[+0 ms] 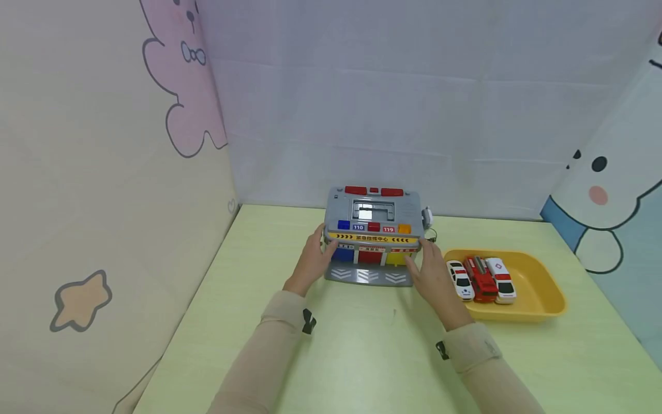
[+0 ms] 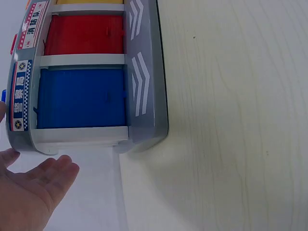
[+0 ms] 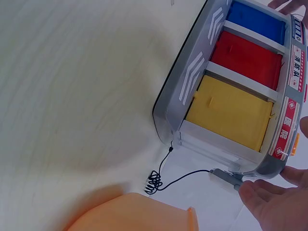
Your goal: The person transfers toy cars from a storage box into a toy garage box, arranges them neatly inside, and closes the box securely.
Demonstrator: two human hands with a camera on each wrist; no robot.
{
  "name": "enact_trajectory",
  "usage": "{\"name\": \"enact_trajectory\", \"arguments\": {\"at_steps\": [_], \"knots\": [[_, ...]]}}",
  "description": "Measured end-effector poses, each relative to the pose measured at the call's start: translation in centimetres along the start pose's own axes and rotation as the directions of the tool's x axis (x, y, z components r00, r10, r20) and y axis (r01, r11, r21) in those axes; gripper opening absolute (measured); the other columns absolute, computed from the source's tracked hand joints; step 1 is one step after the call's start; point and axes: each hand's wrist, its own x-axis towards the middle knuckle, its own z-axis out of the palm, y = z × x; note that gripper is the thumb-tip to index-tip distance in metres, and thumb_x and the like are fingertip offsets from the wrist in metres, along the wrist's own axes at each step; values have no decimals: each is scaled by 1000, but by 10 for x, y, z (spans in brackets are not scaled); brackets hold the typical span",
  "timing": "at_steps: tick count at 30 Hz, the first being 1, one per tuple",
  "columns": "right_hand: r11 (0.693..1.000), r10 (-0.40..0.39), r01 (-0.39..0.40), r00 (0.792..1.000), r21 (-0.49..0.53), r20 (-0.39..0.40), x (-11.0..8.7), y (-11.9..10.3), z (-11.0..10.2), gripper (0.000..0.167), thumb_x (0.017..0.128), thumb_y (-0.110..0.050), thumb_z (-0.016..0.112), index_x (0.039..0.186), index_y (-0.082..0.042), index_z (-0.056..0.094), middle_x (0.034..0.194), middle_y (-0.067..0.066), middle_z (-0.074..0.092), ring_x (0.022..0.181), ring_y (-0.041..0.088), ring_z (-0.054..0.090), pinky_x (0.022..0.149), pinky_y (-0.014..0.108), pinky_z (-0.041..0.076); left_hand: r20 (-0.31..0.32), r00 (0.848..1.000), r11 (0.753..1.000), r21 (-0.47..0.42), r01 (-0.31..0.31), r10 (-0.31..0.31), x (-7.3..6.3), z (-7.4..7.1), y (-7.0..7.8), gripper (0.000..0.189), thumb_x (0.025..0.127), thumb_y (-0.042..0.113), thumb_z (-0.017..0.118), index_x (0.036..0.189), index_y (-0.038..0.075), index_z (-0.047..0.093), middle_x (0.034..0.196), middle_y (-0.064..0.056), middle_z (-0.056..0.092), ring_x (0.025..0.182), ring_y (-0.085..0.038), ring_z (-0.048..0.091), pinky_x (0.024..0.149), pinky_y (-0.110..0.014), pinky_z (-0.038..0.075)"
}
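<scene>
A grey toy garage (image 1: 369,230) stands on the table, its blue door (image 2: 82,98), red door (image 1: 370,256) and yellow door (image 3: 228,113) all closed. My left hand (image 1: 312,256) is at the garage's left end, with its fingers stretched along the side and a fingertip at the roof corner. At the opposite end, my right hand (image 3: 284,202) touches the roof's edge with its fingers spread beside the wall. Close to those fingertips, a small handset (image 3: 226,179) hangs on the side, trailing a dark coiled cord (image 3: 154,182). Neither palm encloses the garage.
To the right sits a yellow tray (image 1: 540,287). It holds a white police car (image 1: 460,280), a red fire truck (image 1: 482,280) and a white ambulance (image 1: 500,280) side by side. A pale curtain (image 1: 393,115) hangs behind the table (image 1: 357,356).
</scene>
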Motion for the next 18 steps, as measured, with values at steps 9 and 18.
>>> {"name": "enact_trajectory", "arguments": {"at_steps": [9,18], "knots": [[997,58,-60,998,53,35,7,-2,1,68,102,-42,46,147,5,25,148,28,27,136,42,29,109,55,27,-3,1000,998,-63,-1,1,6,2,0,61,103,37,47,155,17,24,147,-15,38,130,-33,43,102,-49,40],[981,100,-100,995,166,8,14,-6,-1,59,104,-36,45,142,5,29,140,28,31,122,40,40,103,55,36,3,1000,997,-75,-21,21,11,3,4,59,104,38,45,154,14,26,147,-17,39,128,-33,44,104,-48,39]]}}
